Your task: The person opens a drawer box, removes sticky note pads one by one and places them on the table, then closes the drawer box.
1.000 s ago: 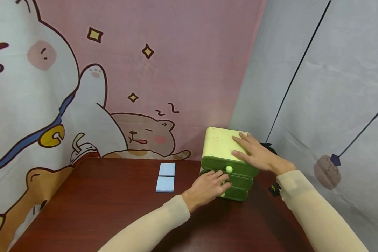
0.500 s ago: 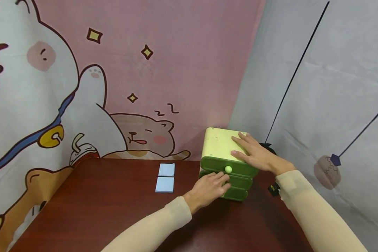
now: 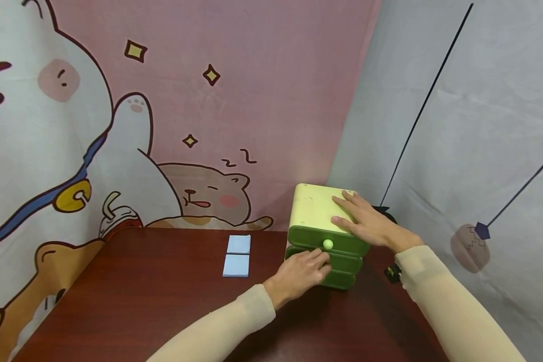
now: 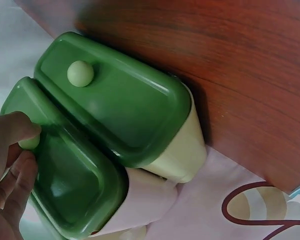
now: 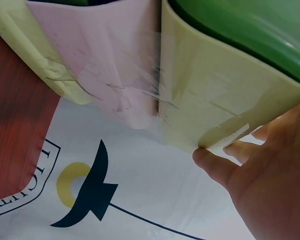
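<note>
A small three-tier drawer cabinet (image 3: 314, 206) has a pale yellow top and green drawer fronts with round light-green knobs. My left hand (image 3: 300, 274) is in front of it. In the left wrist view, thumb and fingers pinch the knob (image 4: 29, 143) of the middle drawer (image 4: 72, 175), whose tier has pink walls. The bottom drawer (image 4: 115, 97) beside it has its knob uncovered, and the top drawer's knob (image 3: 328, 244) shows above my fingers. My right hand (image 3: 366, 221) rests on the cabinet's top right side with fingers spread.
Two light-blue sticky note pads (image 3: 237, 265) lie one behind the other on the dark red-brown table (image 3: 163, 301), left of the cabinet. A cartoon-printed cloth (image 3: 271, 100) hangs behind, and a grey-white one (image 3: 479, 125) hangs on the right.
My left hand has shifted slightly up and closed in at the middle knob, now covering the bottom drawer's knob in the head view. The right hand stays on the cabinet top.
</note>
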Demonstrator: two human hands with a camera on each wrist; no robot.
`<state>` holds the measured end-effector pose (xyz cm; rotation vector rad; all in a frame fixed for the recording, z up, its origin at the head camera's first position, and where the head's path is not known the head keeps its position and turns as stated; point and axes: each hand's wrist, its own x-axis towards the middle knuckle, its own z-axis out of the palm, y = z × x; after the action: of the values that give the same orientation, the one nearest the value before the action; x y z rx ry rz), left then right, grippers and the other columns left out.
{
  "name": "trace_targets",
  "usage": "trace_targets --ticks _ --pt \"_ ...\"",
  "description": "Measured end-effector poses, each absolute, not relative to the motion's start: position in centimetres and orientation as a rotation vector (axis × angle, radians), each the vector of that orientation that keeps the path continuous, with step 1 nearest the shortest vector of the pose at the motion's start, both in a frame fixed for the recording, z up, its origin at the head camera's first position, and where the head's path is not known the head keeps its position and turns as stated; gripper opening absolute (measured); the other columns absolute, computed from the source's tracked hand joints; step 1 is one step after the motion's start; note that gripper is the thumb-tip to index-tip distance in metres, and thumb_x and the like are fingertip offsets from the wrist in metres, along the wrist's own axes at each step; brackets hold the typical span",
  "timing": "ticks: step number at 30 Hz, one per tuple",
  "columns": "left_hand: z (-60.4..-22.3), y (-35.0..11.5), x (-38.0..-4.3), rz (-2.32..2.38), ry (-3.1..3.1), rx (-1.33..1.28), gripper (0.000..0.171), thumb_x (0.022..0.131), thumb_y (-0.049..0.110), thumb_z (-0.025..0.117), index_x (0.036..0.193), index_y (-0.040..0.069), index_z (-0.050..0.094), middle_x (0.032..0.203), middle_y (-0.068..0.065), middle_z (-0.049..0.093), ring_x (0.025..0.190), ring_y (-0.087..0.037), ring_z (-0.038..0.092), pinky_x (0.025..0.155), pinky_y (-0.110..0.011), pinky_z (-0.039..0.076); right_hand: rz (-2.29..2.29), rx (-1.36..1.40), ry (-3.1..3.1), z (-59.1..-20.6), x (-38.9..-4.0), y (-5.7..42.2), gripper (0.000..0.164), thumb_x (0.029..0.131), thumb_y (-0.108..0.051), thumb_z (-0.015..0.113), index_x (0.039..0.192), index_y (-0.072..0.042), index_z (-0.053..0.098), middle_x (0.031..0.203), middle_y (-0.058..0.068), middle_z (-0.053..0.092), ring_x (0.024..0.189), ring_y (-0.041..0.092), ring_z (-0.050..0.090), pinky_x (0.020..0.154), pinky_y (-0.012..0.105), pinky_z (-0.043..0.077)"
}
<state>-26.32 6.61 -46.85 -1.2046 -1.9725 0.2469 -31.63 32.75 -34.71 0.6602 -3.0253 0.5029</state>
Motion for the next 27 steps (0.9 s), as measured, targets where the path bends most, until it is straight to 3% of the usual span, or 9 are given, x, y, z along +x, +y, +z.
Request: trace_targets --ticks 15,27 --pt "-46.5 5.9 -24.5 0.265 -1.963 -1.25 0.023 0.115 0.021 0.075 0.132 0.032 0.086 0.127 0.012 0.075 0.109 -0.005 0.068 0.089 -0.012 0.06 0.46 0.654 -2.997 -34.8 -31.5 32.7 0.081 0.12 -0.067 0.048 0.186 -0.022 0.033 0.195 0.024 0.017 0.181 0.058 0.007 0.137 0.087 0.019" --pt "-47.1 5.1 -23.5 0.206 -1.888 -1.245 0.022 0.112 0.021 0.078 0.13 0.03 0.088 0.124 0.011 0.076 0.104 -0.005 0.067 0.085 -0.012 0.06 0.463 0.663 -2.996 -34.8 -31.7 32.7 0.081 0.12 -0.066 0.049 0.186 -0.021 0.033 0.195 0.025 0.016 0.181 0.059 0.006 0.136 0.087 0.018"
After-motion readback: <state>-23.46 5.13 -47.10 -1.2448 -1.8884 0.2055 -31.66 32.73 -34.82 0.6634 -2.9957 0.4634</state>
